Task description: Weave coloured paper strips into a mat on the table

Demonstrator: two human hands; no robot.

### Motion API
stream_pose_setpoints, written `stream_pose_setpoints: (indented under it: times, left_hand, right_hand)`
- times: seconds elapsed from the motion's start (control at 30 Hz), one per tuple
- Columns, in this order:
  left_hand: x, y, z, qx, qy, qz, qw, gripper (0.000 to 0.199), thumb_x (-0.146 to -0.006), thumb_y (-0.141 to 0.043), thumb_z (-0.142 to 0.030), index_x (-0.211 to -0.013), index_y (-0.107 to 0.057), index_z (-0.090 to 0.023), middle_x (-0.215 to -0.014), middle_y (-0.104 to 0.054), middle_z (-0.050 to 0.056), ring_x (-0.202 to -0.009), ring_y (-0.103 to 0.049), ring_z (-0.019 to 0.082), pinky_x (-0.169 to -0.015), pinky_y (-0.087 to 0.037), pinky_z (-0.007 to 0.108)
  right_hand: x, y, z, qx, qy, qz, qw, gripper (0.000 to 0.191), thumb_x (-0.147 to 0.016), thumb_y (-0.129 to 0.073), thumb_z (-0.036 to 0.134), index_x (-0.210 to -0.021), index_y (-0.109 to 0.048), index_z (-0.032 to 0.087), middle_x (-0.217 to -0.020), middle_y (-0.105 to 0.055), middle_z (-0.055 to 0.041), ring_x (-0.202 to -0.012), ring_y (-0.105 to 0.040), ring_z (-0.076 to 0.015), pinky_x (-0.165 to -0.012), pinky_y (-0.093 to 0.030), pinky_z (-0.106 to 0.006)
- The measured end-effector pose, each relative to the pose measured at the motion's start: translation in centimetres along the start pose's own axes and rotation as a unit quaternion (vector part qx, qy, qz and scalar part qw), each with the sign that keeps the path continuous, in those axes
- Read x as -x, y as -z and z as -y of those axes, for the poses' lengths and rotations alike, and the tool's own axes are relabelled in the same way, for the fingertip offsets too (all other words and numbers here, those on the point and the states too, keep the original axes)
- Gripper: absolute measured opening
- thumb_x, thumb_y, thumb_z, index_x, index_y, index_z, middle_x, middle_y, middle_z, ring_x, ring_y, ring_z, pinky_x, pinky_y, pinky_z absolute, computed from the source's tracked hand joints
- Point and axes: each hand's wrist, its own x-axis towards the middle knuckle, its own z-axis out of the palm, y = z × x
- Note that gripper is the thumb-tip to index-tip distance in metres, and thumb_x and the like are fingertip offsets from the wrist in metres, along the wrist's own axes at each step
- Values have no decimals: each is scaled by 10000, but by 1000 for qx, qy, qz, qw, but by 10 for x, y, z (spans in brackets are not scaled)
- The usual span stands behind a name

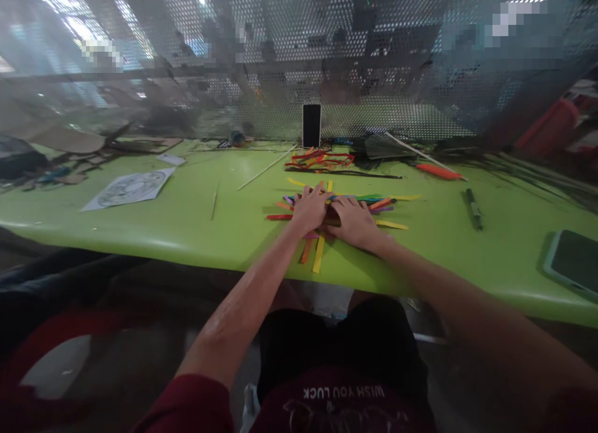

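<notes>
On the green tabletop, a woven piece of coloured strips [319, 253] lies in front of me. Loose ends in yellow, orange, red, blue, green and purple stick out on several sides. My left hand [309, 209] rests on its left part, fingers bent and pressing down on the strips. Across from it, my right hand [355, 222] grips the right part, fingers curled over the strips and thumb toward the near side. The two hands almost meet, hiding the middle of the weave, and the fingertips are partly covered.
Behind the weave lie a pile of red and orange strips [322, 159] and a dark strip [346, 172]. A phone [311, 125] stands against the perforated screen [261, 103]. A marker [473, 209], another phone [574, 261], an orange-red feather-shaped item [439, 171] and a printed sheet [131, 189] lie around.
</notes>
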Motion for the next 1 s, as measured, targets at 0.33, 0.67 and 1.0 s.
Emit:
stream_pose_setpoints:
  times: [0.33, 0.67, 1.0]
  left_hand:
    - [3, 17, -9, 2, -35, -82, 996, 439, -1009, -391, -105, -1378, -586, -241, -1349, -610, 123, -1241, -509, 324, -1028, -437, 515]
    - [102, 55, 20, 145, -182, -77, 970, 171, -1021, -546, -214, -1142, -666, -195, -1153, -683, 67, -1147, -596, 225, -1013, -502, 395]
    - [93, 56, 27, 49, -201, -2, 978, 280, -987, -644, -274, -1261, -649, -215, -1290, -678, 66, -1298, -540, 261, -1105, -440, 448]
  right_hand:
    - [5, 6, 2, -10, 12, -33, 999, 397, -872, -668, 334, -1207, -622, 127, -1311, -617, -182, -1222, -510, -366, -1020, -404, -522]
    - [45, 24, -22, -134, 153, -64, 977, 219, -952, -597, 280, -1136, -699, 219, -1152, -696, -111, -1125, -598, -287, -998, -485, -495]
    - [51, 26, 11, 8, 226, -18, 974, 299, -923, -578, 126, -1202, -679, 164, -1229, -667, -130, -1118, -576, -302, -970, -479, -464]
